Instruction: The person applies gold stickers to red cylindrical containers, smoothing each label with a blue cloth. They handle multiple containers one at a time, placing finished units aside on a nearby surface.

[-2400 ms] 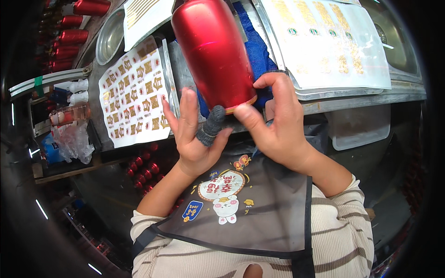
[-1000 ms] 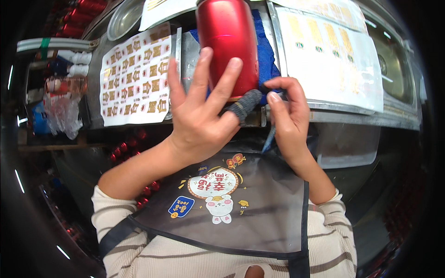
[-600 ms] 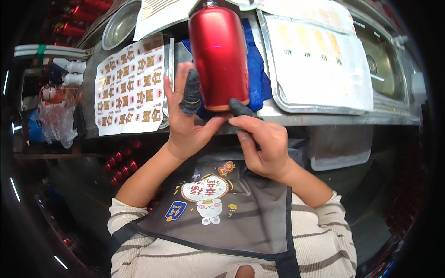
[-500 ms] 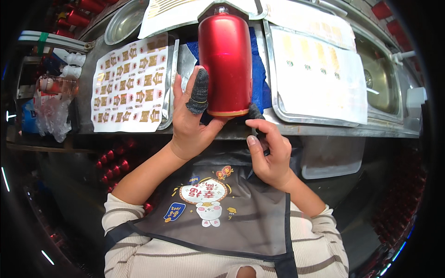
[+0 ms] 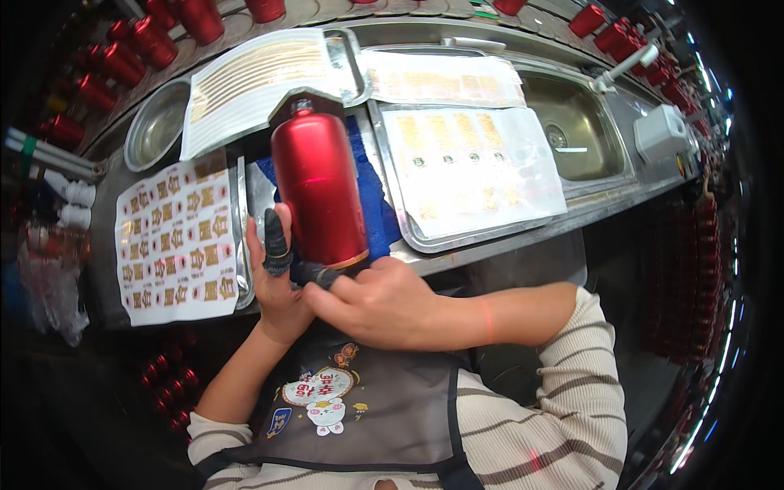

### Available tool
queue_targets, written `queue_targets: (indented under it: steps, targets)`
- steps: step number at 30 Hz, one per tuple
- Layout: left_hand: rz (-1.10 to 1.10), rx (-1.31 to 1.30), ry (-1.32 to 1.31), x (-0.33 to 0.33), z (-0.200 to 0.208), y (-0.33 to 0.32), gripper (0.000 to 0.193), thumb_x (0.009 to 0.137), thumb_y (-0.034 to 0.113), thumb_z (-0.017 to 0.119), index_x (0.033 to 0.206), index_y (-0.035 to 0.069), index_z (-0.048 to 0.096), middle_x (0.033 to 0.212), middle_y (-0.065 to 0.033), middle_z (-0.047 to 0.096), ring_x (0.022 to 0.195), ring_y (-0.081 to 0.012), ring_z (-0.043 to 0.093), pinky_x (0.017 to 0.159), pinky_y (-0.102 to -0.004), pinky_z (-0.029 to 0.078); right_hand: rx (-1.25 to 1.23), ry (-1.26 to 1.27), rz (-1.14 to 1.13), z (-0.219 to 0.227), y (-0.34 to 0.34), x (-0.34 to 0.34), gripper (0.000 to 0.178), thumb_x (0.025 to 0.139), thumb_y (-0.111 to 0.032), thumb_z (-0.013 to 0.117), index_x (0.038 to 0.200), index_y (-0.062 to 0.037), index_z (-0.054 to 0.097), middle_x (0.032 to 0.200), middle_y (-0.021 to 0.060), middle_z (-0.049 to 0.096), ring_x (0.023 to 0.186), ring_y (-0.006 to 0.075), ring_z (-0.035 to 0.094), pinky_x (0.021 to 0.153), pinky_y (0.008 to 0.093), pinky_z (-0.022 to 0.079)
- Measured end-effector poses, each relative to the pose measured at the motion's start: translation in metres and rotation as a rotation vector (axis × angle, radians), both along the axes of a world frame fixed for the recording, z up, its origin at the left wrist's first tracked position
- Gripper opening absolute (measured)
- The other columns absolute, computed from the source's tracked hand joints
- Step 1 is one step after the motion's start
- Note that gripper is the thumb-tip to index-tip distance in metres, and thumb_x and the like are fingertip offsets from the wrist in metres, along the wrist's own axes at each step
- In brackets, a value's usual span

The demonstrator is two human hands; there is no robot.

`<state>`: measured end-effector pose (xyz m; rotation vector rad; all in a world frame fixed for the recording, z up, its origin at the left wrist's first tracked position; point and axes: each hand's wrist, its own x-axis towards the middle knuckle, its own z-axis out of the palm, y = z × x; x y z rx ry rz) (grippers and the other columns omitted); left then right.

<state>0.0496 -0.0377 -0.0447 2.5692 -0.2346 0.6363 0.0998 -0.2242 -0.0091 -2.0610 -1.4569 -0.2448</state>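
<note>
Working at long grey stainless-steel counter (image 5: 588, 208) w/ sunken steel sink (image 5: 584, 155) at far right & many red bottles (image 5: 153, 42) along back, too blurred to count. Can see 1 glossy metallic-red round-shouldered bottle (image 5: 318, 184) mid-counter, laid neck-away over crumpled bright-blue cloth (image 5: 378, 200), prob. to cushion the finish; neck at dark-grey angular holder (image 5: 328, 106), presumably against rolling; base turned to near side, prob. for easy reach. Holding bare left hand (image 5: 278, 302) upright by bottle's lower left flank, fingers straight & unclenched, prob. to steady; can't tell re: contact. Holding right hand (image 5: 376, 306) across left thumb, just below base, fingers curled in; can't tell re: any pinch. Counting 2 dark-grey knit finger sleeves (image 5: 276, 237), 1 per hand, maybe for grip or rubbing. Counting 4 white sheets: 1 left w/ brown-gold motifs (image 5: 175, 237), 1 top w/ gold stripes (image 5: 261, 77), 2 right w/ gold pieces, lower one (image 5: 482, 184) showing 4 green round marks; spread flat either side on shallow silver trays (image 5: 245, 237), prob. to stay in reach. Also 1 round steel bowl (image 5: 159, 131), 1 white plastic jug (image 5: 660, 133)
</note>
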Motion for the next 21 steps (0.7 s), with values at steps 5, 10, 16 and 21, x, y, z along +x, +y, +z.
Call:
queue_targets:
  steps: [5,10,16,21]
  targets:
    - [-0.038,0.001,-0.031,-0.001,0.005,0.0,0.078,0.083,0.019,0.079,0.145,-0.01,0.04,0.148,-0.023,0.048,0.135,-0.0432,0.047,0.115,-0.0521,0.032,0.32,0.478,0.285,0.026,-0.008,0.018,0.021,0.081,-0.011,0.071,0.1,-0.0059,0.065,0.075,0.01,0.064,0.064,0.0298,0.066,0.056,0.0385,0.053]
    - [0.035,-0.259,0.125,-0.009,-0.005,-0.003,0.091,0.077,0.017,0.085,0.149,-0.008,0.036,0.147,-0.0221,0.049,0.138,-0.0427,0.043,0.116,-0.0451,0.03,0.187,0.438,-0.461,0.002,-0.08,0.114,0.014,0.085,-0.01,0.073,0.099,-0.005,0.073,0.086,0.0105,0.072,0.068,0.0199,0.064,0.06,0.0305,0.05]
    - [-0.032,-0.372,0.191,-0.011,0.008,-0.002,0.095,0.074,0.017,0.087,0.15,-0.008,0.035,0.142,-0.0201,0.054,0.135,-0.0384,0.047,0.117,-0.0429,0.03,-0.262,0.159,-1.018,-0.032,-0.187,0.275,0.03,0.079,-0.024,0.074,0.107,-0.0141,0.072,0.102,0.0152,0.065,0.101,0.0351,0.064,0.085,0.0436,0.051]
    - [-0.065,-0.345,0.26,-0.014,0.011,0.002,0.098,0.08,0.008,0.083,0.156,-0.003,0.022,0.154,-0.0184,0.041,0.137,-0.0256,0.047,0.112,-0.0348,0.036,-0.475,0.238,-1.086,-0.032,-0.192,0.336,0.048,0.074,-0.031,0.08,0.119,-0.0189,0.07,0.114,0.0161,0.062,0.109,0.0351,0.063,0.092,0.0417,0.05]
